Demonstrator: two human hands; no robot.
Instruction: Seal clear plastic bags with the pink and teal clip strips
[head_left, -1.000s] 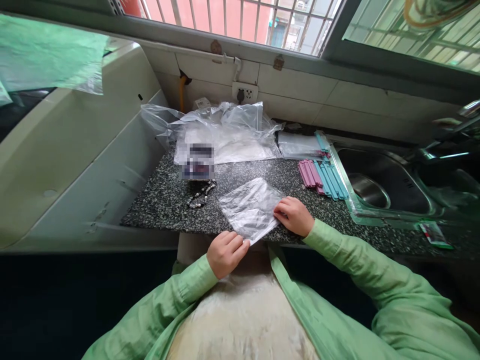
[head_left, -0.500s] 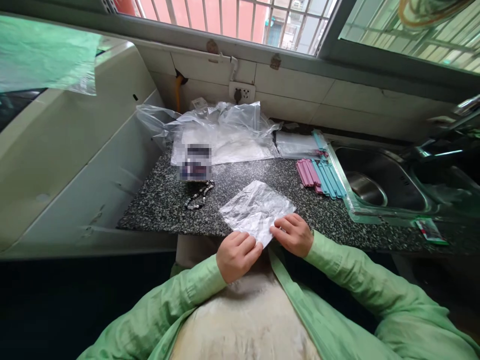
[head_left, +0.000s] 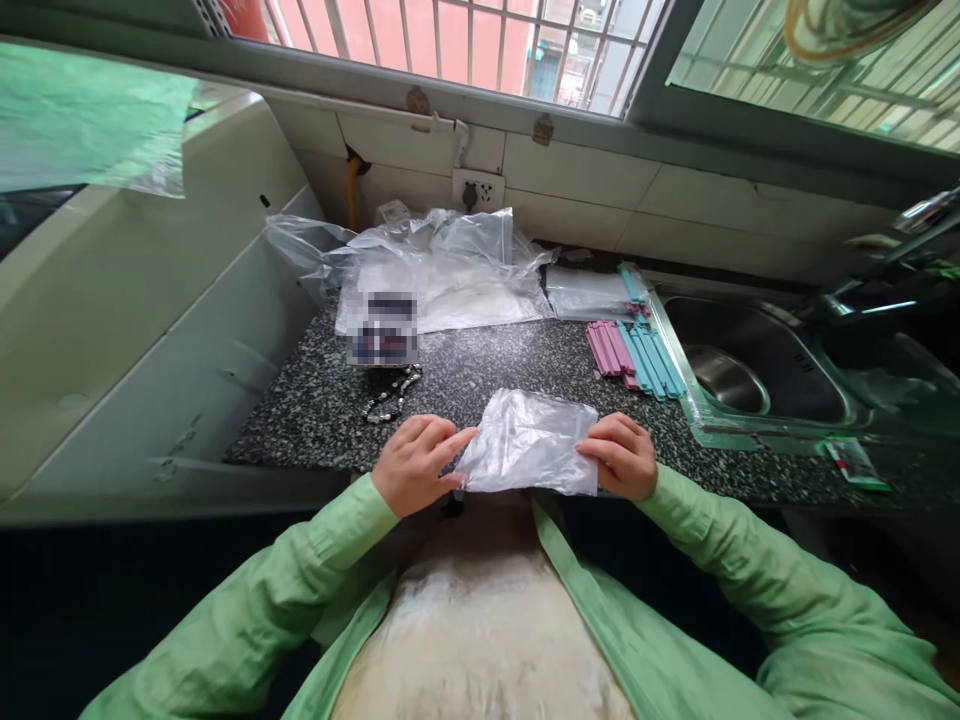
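Observation:
A crinkled clear plastic bag lies at the front edge of the speckled counter, between my two hands. My left hand is at the bag's left edge. Its index finger and thumb point toward the bag with a gap between them, their tips at or just beside the plastic. On the other side, my right hand pinches the bag's right edge, thumb hidden behind the fingers. A bead bracelet lies behind my left hand, just in front of a blurred-out object.
Pink strips and blue strips lie beside the steel sink. Behind are a stack of clear bags and a large plastic sheet. A small packet rests right; an appliance side borders the left.
My hands have moved apart, the left one leftward and the right one rightward. The bag has turned from a diamond position to lie nearly square to me.

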